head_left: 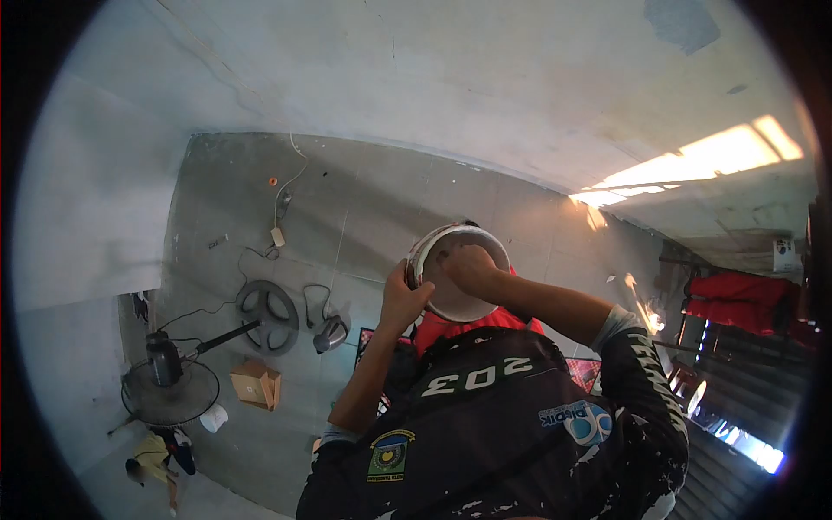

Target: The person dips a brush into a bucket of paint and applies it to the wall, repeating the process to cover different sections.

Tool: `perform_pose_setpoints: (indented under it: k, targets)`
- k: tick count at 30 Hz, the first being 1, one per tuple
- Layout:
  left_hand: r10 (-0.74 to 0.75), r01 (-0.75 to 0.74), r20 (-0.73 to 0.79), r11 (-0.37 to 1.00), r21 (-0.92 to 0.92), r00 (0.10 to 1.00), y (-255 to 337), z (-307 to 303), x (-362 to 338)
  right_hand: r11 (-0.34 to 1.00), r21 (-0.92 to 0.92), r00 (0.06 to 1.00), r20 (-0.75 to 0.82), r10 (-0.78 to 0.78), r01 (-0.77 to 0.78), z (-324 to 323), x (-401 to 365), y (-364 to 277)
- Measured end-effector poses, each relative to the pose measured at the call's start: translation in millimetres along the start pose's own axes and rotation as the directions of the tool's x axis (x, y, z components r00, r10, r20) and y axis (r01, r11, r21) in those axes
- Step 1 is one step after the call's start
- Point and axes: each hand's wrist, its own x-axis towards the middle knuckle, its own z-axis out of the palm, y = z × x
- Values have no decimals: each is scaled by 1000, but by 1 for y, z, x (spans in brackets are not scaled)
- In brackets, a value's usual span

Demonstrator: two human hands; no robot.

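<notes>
Though partly behind a hand [468, 264], round white bowl [455, 305], reddish rim.

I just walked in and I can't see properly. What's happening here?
A person in a black shirt holds a round white bowl out over the grey tiled floor. The left hand grips the bowl's rim. The right hand is inside it with its fingers curled; whether it holds anything cannot be told. A fan grill, a kettle and a cardboard box lie on the floor beyond.
</notes>
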Motion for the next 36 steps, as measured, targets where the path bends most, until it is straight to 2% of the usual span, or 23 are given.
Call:
perform_pose_setpoints:
  k: [1, 3, 4, 6, 8, 10, 12, 13, 15, 16, 17, 18, 19, 21, 22, 24, 25, 27, 28, 32, 34, 35, 36]
  targets:
    - [-3, 3, -3, 1000, -27, 1000, 1, 1, 1, 1000, 0, 1000, -1, 3, -3, -6, -1, 0]
    - [-2, 1, -19, 999, -43, 1000, -1, 1, 3, 1000, 9, 991, 135, 16, -17, -19, -4, -1]
    - [-3, 0, -38, 998, -60, 999, -2, 2, 4, 1000, 8, 991, 134, 18, -20, -17, -4, -1]
    - [-17, 17, -48, 1000, -4, 999, -2, 2, 5, 999, -41, 998, 58, 32, -30, -13, -5, 0]
    - [-31, 34, -63, 998, 49, 998, 0, 3, 4, 1000, -20, 996, 83, 23, -22, -14, -8, 3]
    - [47, -35, -151, 996, 84, 987, 7, 8, 4, 1000, -4, 995, 104, 9, -9, -14, -12, 9]
    - [90, -70, -189, 992, 107, 978, 17, 9, 2, 999, 2, 999, -17, -38, 38, -13, -17, 18]
    - [127, -99, -220, 986, 133, 967, 21, 9, 1, 999, -3, 999, -20, -42, 42, -31, -22, 18]
    - [124, -80, -250, 980, 181, 960, 19, 7, 3, 997, 76, 987, 162, -11, -1, -67, -32, 25]
    - [116, -53, -274, 972, 227, 955, 18, 6, 3, 997, 74, 988, 156, -13, 2, -67, -34, 32]
    - [121, -57, -276, 971, 231, 953, 16, 4, 4, 980, 194, 993, 116, 18, -41, -66, -37, 41]
    - [70, -8, -259, 972, 233, 963, 17, 0, 6, 947, 313, 995, 78, 55, -77, -66, -41, 51]
    - [18, 41, -242, 971, 236, 970, 17, -2, 8, 947, 313, 996, 70, 55, -74, -67, -44, 61]
    - [35, 30, -265, 970, 240, 964, 14, -6, 12, 690, 712, 971, 234, -56, -132, -70, -50, 81]
    - [44, 27, -286, 970, 240, 957, 13, -7, 14, 692, 711, 973, 225, -54, -126, -67, -53, 86]
    - [65, 21, -309, 964, 266, 949, 10, -7, 21, 255, 910, 937, 346, -36, -327, -47, -62, 90]
    - [78, 22, -330, 957, 290, 941, 10, -7, 24, 255, 912, 940, 339, -31, -320, -39, -66, 92]
    - [86, 22, -344, 954, 299, 935, 12, -7, 31, -138, 930, 939, 332, -87, -341, -22, -73, 98]
    - [85, 31, -361, 952, 304, 929, 14, -6, 36, -243, 907, 938, 337, -77, -345, -12, -76, 100]
    - [94, 31, -340, 939, 344, 936, 18, -3, 64, -274, 910, 945, 328, 13, -312, 12, -83, 104]
    - [102, -5, -282, 946, 325, 954, 24, -4, 71, -517, 812, 956, 292, -38, -269, 22, -84, 102]
    - [107, -8, -278, 943, 333, 955, 27, -3, 78, -523, 811, 958, 286, -35, -261, 26, -84, 105]
    - [101, -14, -252, 946, 324, 962, 32, 0, 86, -461, 853, 960, 279, 6, -245, 27, -84, 109]
